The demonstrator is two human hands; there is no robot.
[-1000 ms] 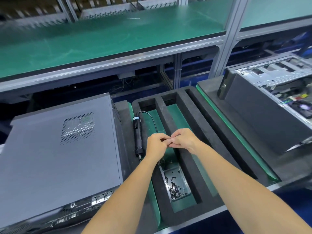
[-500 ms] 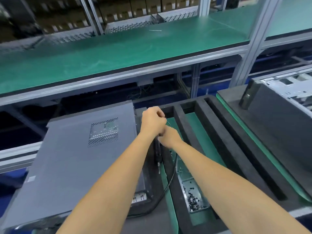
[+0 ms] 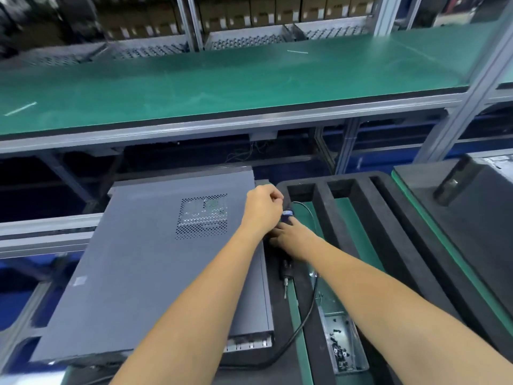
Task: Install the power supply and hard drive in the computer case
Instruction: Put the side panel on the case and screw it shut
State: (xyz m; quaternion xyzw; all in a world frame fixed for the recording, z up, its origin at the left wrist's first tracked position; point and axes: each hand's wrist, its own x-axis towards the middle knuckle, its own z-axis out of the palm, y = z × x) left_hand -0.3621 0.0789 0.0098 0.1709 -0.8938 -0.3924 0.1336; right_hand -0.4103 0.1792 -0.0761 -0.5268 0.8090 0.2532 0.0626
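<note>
A grey computer case (image 3: pixel 155 259) lies flat on the left with its side panel closed and a perforated vent on top. My left hand (image 3: pixel 261 209) hovers at the case's far right corner, fingers curled into a fist; whatever it may hold is hidden. My right hand (image 3: pixel 291 240) wraps around the black electric screwdriver (image 3: pixel 286 269), which lies in a slot of the black foam tray (image 3: pixel 347 218) just right of the case, bit toward me. No power supply or hard drive is visible.
The screwdriver's black cable (image 3: pixel 305 315) loops toward the front edge. A small metal tray with several black screws (image 3: pixel 344 343) sits in the foam. Another dark case (image 3: pixel 485 212) stands at the right. A green shelf (image 3: pixel 249 79) runs above the far side.
Both hands left the spot above the screw tray and moved toward the case's far right edge. My right hand has closed on the screwdriver; the left stays fisted.
</note>
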